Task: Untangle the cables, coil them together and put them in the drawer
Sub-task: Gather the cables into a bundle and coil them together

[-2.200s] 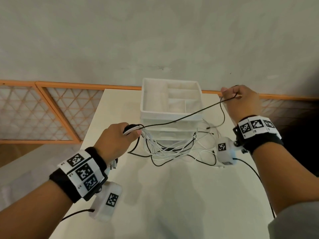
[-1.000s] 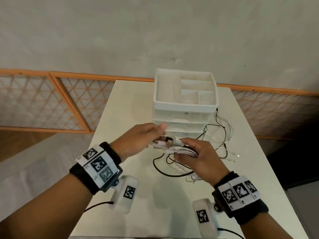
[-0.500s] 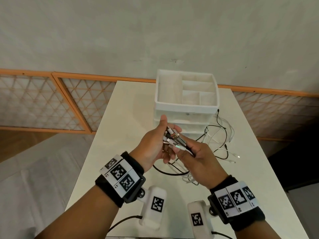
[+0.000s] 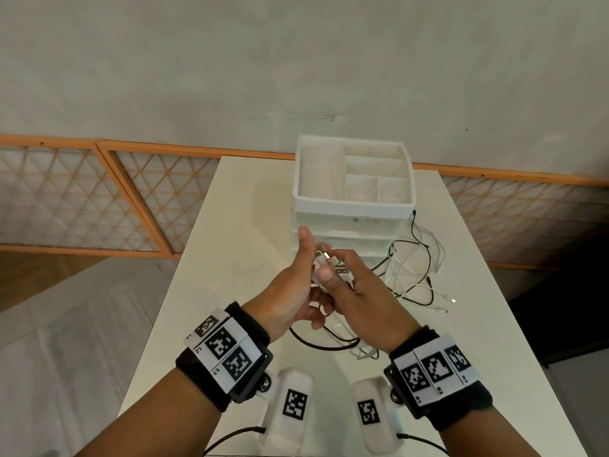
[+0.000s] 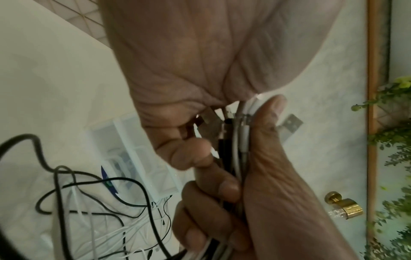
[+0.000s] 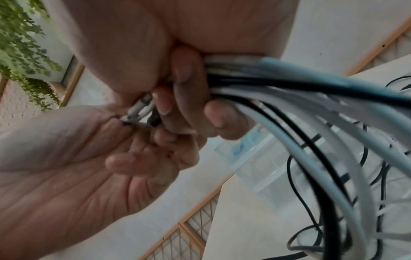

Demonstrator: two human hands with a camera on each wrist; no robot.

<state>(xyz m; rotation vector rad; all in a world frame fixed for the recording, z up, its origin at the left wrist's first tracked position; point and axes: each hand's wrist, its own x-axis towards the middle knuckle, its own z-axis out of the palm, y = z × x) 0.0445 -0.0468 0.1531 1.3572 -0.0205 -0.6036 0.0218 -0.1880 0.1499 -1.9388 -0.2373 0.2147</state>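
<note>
Black and white cables trail loosely over the white table, right of the white drawer unit. Their plug ends are gathered into one bundle in front of the unit. My right hand grips this bundle in its fist, thumb on top. My left hand meets it from the left, thumb pointing up. Its thumb and curled fingers hold the metal plug tips. The unit's front drawers look pushed in.
The unit's top is an open tray with several compartments. An orange-framed lattice panel runs behind the table, with a grey wall above. Bare tabletop lies to the left of the unit and near me.
My hands were apart, stretching a black cable. They have come together in front of the unit; the right took the bundle, and the left has turned thumb-up against the plug ends.
</note>
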